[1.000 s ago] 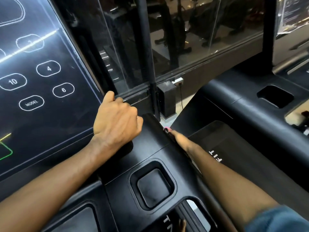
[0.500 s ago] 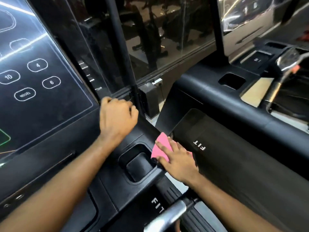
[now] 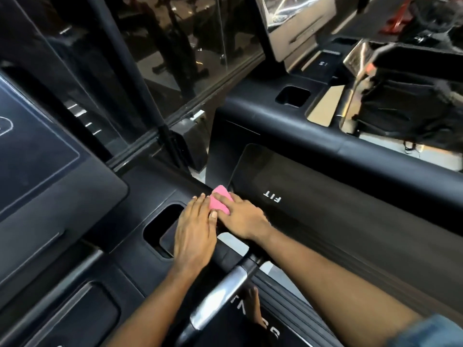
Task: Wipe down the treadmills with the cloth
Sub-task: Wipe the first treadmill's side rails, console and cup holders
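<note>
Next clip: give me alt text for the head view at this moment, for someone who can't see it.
A person's right hand presses a pink cloth onto the black edge of a treadmill console, with the left hand lying flat right beside it. A second treadmill, marked FIT, stands close on the right.
</note>
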`<state>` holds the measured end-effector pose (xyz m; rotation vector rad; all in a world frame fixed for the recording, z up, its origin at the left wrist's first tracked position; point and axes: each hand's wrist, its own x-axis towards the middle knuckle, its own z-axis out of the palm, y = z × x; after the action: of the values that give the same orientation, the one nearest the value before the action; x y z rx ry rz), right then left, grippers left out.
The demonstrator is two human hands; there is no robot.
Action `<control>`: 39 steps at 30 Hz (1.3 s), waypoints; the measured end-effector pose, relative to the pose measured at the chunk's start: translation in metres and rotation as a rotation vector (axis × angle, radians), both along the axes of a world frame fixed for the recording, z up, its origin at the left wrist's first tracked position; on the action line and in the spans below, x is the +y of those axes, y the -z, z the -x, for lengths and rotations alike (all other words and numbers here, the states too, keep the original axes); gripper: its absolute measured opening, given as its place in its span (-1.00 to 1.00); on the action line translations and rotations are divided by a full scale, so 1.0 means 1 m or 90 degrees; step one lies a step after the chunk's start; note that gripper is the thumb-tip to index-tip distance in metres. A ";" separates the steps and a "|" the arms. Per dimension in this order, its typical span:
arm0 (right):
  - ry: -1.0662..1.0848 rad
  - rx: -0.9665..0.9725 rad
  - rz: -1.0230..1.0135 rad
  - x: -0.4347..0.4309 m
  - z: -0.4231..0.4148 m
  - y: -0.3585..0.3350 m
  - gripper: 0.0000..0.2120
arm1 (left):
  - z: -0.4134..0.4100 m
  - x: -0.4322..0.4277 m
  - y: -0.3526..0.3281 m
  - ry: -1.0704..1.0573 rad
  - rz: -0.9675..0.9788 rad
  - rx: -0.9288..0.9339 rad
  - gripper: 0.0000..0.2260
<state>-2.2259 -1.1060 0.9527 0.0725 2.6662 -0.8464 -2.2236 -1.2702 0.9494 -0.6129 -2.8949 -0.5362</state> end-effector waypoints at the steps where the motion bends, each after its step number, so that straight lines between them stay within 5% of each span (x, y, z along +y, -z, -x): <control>1: 0.011 -0.004 -0.001 0.008 -0.011 0.002 -0.46 | -0.002 -0.002 0.002 0.013 0.024 0.001 -0.49; 8: 0.076 -0.035 -0.063 0.043 -0.075 0.010 -0.39 | 0.006 -0.009 0.011 0.141 0.072 -0.119 -0.34; 16: 0.114 -0.039 -0.034 0.008 -0.009 0.007 -0.40 | 0.010 -0.008 0.012 0.127 0.093 -0.046 -0.54; 25: 0.060 0.026 -0.141 0.026 -0.111 0.001 -0.41 | 0.007 -0.007 0.012 0.121 0.088 -0.040 -0.56; 35: 0.182 -0.049 -0.060 0.013 -0.046 -0.003 -0.43 | 0.002 -0.004 0.005 0.125 0.094 -0.042 -0.55; 39: 0.193 -0.010 -0.127 0.010 -0.070 -0.001 -0.46 | -0.002 -0.005 0.001 0.165 0.119 -0.012 -0.55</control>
<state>-2.1557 -1.0958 0.9537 0.5418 2.7569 -0.6567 -2.2216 -1.2753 0.9480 -1.0240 -2.9213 -0.3016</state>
